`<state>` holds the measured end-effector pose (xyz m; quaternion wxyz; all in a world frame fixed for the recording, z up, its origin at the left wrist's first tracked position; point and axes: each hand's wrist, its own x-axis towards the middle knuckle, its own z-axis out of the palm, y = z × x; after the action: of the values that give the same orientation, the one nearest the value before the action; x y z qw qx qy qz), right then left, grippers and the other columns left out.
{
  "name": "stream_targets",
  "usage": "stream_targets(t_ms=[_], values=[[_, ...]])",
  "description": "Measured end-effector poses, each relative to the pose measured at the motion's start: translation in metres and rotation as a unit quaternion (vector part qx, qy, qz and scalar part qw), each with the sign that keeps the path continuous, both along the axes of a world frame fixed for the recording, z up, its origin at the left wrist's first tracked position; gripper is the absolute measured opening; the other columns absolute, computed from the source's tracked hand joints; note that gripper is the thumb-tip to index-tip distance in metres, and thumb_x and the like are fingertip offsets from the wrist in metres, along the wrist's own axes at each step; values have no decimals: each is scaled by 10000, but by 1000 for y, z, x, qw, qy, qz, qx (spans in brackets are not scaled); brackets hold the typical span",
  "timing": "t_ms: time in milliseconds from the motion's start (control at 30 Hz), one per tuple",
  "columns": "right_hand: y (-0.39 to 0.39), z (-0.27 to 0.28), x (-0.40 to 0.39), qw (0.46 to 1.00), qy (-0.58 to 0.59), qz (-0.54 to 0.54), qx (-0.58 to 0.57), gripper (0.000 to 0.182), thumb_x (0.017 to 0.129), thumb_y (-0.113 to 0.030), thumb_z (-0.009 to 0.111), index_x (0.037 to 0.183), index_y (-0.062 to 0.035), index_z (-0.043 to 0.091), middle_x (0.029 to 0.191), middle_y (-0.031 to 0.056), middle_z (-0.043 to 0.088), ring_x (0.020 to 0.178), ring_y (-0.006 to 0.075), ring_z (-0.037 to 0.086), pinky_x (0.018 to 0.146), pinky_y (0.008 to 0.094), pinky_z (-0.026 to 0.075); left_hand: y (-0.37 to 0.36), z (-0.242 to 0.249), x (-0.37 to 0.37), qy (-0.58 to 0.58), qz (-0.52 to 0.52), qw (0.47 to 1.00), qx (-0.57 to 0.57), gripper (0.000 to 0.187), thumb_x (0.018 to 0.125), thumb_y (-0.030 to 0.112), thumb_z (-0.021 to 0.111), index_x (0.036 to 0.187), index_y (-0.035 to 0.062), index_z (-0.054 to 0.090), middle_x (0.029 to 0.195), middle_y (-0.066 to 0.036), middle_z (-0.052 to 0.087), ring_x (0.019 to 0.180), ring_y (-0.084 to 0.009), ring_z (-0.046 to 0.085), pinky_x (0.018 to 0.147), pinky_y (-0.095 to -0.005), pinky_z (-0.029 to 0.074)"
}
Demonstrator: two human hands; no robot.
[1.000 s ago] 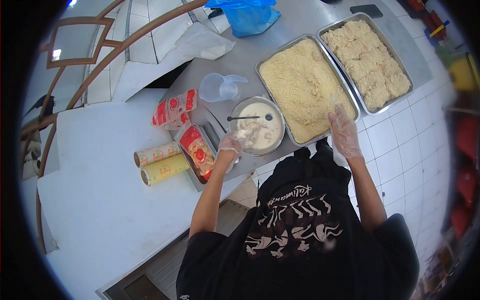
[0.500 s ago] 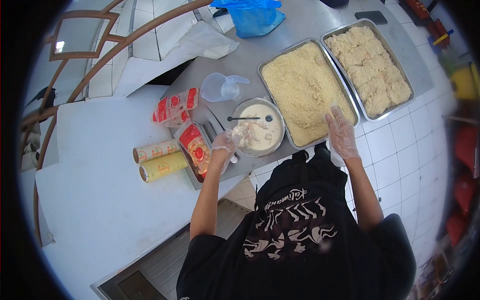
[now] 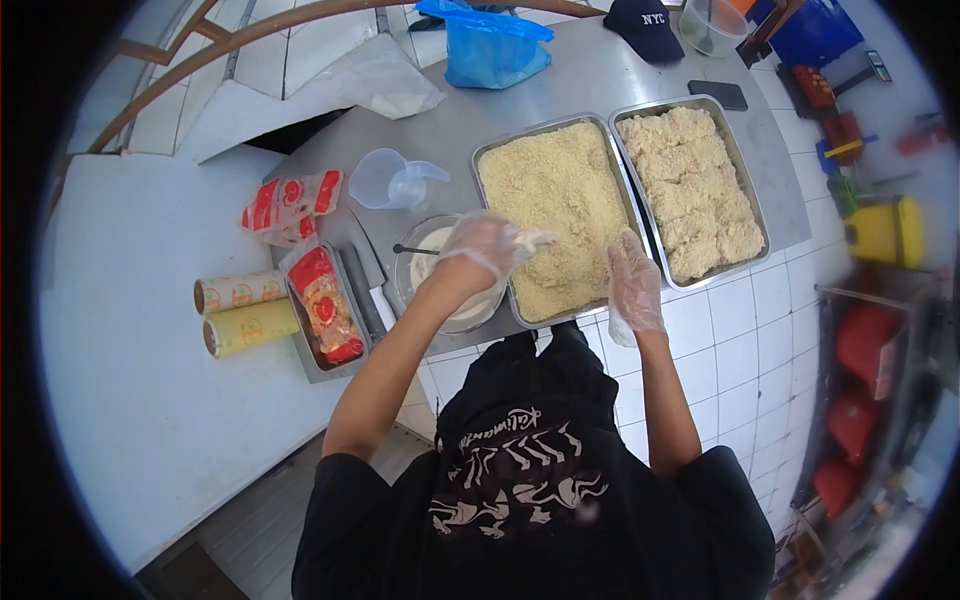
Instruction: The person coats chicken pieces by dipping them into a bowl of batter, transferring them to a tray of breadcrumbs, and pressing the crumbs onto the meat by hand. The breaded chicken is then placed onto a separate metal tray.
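My left hand [image 3: 482, 248], in a clear plastic glove, is closed on a pale, batter-coated piece of meat [image 3: 534, 240] above the left part of the crumb tray [image 3: 478, 178]. Yellowish breadcrumbs [image 3: 550, 175] fill that tray. Beneath my left wrist stands a clear bowl [image 3: 403, 285] of white batter, partly hidden, with a dark-handled utensil [image 3: 415, 250] across it. My right hand [image 3: 635, 288], also gloved, is at the tray's near right edge, fingers extended with crumbs on the tips. Beside it, a second tray [image 3: 767, 235] holds crumb-coated pieces [image 3: 690, 190] packed together.
Left of the bowl are a clear measuring jug [image 3: 385, 180], a knife [image 3: 380, 305], a metal pan [image 3: 357, 335] with a red packet [image 3: 322, 300], and two film rolls [image 3: 250, 330]. Behind sit a blue bag [image 3: 495, 50], a cap [image 3: 645, 30] and a phone [image 3: 718, 95].
My left hand has moved right from the batter bowl to over the crumbs, carrying the battered piece. My right hand stays by the crumb tray's near right edge. The camera view has shifted.
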<state>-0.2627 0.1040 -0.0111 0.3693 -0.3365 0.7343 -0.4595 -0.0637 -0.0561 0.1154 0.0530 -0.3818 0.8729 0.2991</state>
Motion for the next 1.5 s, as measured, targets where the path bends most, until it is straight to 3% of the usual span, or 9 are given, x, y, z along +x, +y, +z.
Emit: stream_targets(t_ms=[167,367,467,767,900,1033,1233,1400,1500], values=[[-10,5,7,984,109,76,119,655,899,-236,666,1387,133,435,1418,275,499,1378,329,440,1150,333,324,-28,-71,-41,-166,-96,981,-17,395,855,435,629,861,54,733,862,-193,688,816,-363,663,757,-478,504],[-25,-28,40,785,568,181,167,746,821,-267,637,1418,117,405,1334,293,557,1306,371,498,1120,376,362,-42,-52,-34,-20,-38,994,-98,247,786,238,657,849,14,741,892,-243,687,875,-396,666,817,-460,524],[-55,-38,43,801,458,178,341,605,866,-238,568,1400,27,460,1387,208,538,1306,282,510,1074,313,392,-36,-26,7,28,-23,996,-87,286,835,277,633,906,19,733,909,-238,688,880,-405,656,832,-467,516],[-89,5,24,970,113,123,173,323,774,-89,620,1086,-10,658,986,228,687,967,355,650,898,383,505,23,-48,143,81,199,975,53,387,863,371,687,1087,57,704,1032,-179,702,962,-357,652,876,-411,514],[-123,-54,-23,938,293,167,80,240,734,-124,680,946,-10,672,1107,116,687,1079,281,641,953,350,486,40,-81,176,151,269,949,67,384,883,377,664,1063,41,712,1045,-215,696,999,-377,644,911,-409,504],[-146,-77,-19,737,491,344,312,256,806,-95,554,1024,5,641,1078,160,676,1071,327,636,940,376,489,39,-105,182,76,279,955,67,354,839,367,716,1048,82,736,1049,-172,706,956,-358,663,881,-418,520],[-149,-27,-22,915,241,311,91,361,816,-64,589,1175,-82,625,992,166,682,957,316,663,884,349,514,47,-98,177,25,329,937,111,379,836,388,724,1092,108,733,1103,-190,686,1051,-395,614,969,-445,470],[-176,-106,-37,821,446,349,77,469,786,70,541,1239,-52,569,982,119,681,878,269,663,841,351,527,50,-96,175,21,342,928,149,370,849,381,716,1104,113,730,1142,-180,678,1121,-384,582,1015,-441,443],[-174,-64,-5,605,674,401,138,401,773,119,505,1126,-31,624,975,127,680,863,257,661,837,336,535,49,-111,178,36,304,942,137,357,861,369,704,1100,105,729,1129,-162,690,1108,-364,598,995,-434,460]])
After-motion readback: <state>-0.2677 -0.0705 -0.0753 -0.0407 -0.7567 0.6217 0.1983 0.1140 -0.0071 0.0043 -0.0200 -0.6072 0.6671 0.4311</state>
